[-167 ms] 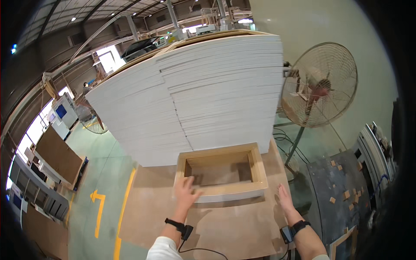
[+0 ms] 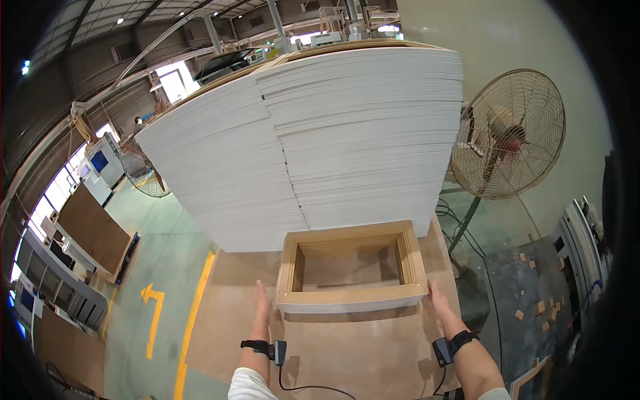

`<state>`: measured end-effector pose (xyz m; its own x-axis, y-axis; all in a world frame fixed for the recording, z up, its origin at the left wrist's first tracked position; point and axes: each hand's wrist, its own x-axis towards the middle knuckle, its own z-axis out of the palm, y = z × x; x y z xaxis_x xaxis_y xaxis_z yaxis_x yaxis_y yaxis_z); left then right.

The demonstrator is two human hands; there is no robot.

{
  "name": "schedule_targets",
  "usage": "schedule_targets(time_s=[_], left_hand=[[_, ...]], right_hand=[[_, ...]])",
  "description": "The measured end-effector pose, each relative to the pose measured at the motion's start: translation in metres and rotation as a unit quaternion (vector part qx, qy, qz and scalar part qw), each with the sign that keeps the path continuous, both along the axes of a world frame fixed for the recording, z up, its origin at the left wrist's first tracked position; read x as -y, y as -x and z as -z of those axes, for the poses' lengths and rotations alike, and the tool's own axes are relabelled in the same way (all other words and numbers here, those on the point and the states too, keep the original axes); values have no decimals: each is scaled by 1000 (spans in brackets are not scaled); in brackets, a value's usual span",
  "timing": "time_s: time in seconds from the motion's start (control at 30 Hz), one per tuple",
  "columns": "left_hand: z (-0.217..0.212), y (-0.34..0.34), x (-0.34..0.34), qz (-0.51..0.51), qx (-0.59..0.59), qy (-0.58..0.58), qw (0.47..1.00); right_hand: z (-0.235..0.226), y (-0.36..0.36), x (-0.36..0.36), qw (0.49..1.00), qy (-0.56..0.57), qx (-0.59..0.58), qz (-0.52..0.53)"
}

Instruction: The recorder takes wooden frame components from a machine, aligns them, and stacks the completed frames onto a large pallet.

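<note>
Right now both my hands are empty, reaching out over a flat brown board (image 2: pixel 320 353) from its near side. My left hand (image 2: pixel 262 300) is open, fingers straight and pointing to the far side, with nothing in its grasp; it stands just left of a neat pile of rectangular, pale-wood frames with white outer sides (image 2: pixel 353 295), a narrow gap between them. My right hand (image 2: pixel 437 301) is open too, fingers extended, at the near right corner of the pile; it grips nothing, and I cannot tell whether its fingers touch the wood. The frames lie flat on the brown board between my two hands, their openings lined up so that I look down into a deep rectangular well.

Right behind them, on the far side, rises a tall, broad stack of white-edged panels (image 2: pixel 367 147). To its right stands a large round fan with a wire cage (image 2: pixel 512 139), in front of a pale green wall (image 2: pixel 507 40). Nearer on the right, small square wooden blocks (image 2: pixel 540 308) lie scattered on a dark grey surface (image 2: pixel 503 287). To the left, a bent yellow arrow (image 2: pixel 157 307) and a yellow line (image 2: pixel 195 310) mark the green floor (image 2: pixel 170 267). Each of my wrists wears a black strap with a small boxy device.
</note>
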<state>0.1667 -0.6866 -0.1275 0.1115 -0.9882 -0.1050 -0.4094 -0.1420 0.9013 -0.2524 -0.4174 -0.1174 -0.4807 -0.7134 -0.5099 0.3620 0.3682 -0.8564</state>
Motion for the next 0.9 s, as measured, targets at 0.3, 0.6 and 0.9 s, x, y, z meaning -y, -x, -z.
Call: schedule_targets(time_s=[0.3,0.6,0.9], left_hand=[[-32,65,0,269,-301,-253,879],[-18,67,-7,292,-317,-264,863],[51,78,7,47,-347,-8,937]], right_hand=[[3,33,-13,989,76,83,-98],[-7,24,-24,991,99,72,-53],[-20,1,-45,992,21,-2,124]])
